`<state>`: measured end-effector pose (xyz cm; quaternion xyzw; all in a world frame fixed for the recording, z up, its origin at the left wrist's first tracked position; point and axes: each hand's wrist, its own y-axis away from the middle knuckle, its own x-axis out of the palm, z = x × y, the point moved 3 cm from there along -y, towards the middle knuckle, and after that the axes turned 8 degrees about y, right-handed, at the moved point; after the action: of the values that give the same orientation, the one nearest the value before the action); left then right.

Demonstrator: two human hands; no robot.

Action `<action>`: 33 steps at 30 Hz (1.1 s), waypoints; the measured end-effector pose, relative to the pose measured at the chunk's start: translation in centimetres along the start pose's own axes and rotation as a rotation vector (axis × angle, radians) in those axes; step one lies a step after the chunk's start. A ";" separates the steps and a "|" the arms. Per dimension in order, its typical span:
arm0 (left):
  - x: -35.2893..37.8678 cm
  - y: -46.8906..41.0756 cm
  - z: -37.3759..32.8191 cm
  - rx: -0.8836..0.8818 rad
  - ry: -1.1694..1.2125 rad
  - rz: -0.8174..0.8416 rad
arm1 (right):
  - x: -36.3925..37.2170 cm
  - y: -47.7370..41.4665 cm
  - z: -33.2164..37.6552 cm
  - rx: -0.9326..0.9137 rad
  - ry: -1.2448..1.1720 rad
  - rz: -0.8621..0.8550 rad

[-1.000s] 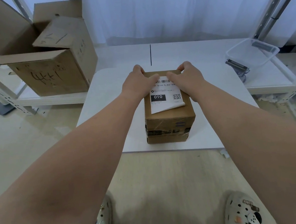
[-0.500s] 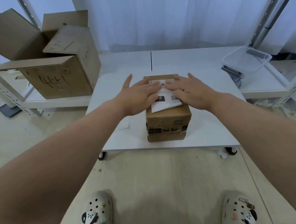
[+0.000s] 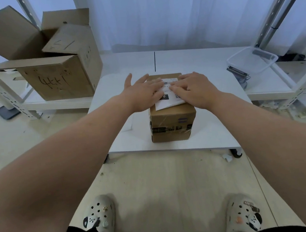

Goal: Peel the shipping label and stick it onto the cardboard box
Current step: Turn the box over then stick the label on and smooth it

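Thin white paper — shipping label [image 3: 167, 95] lying atop cardboard box [image 3: 172, 117] on white table [image 3: 215, 128], near corner lifted. Light, limp, creasing easily; best smoothed flat, outward. Left hand [image 3: 142, 96], right hand [image 3: 192, 89] spread flat, gripping nothing. Legible: barcode, QR code, "0"; "4tt1" on big open box [image 3: 57, 82].

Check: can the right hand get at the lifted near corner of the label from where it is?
Probably yes. The right hand lies flat on the shipping label atop the cardboard box, and the raised near-right corner sits just beside its heel, with nothing covering it.
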<state>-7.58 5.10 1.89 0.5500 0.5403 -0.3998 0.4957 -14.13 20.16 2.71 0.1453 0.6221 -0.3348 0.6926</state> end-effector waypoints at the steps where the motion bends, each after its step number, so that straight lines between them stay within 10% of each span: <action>1: -0.1 -0.2 -0.1 -0.014 0.005 -0.012 | 0.0 0.0 0.0 0.011 -0.026 0.003; 33: -0.2 -0.3 1.3 -0.103 0.047 -0.098 | 0.1 0.7 0.4 0.232 -0.209 0.049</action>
<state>-7.76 3.76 1.84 0.5058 0.5980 -0.3823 0.4902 -13.37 20.40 2.52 0.2037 0.5002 -0.4007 0.7401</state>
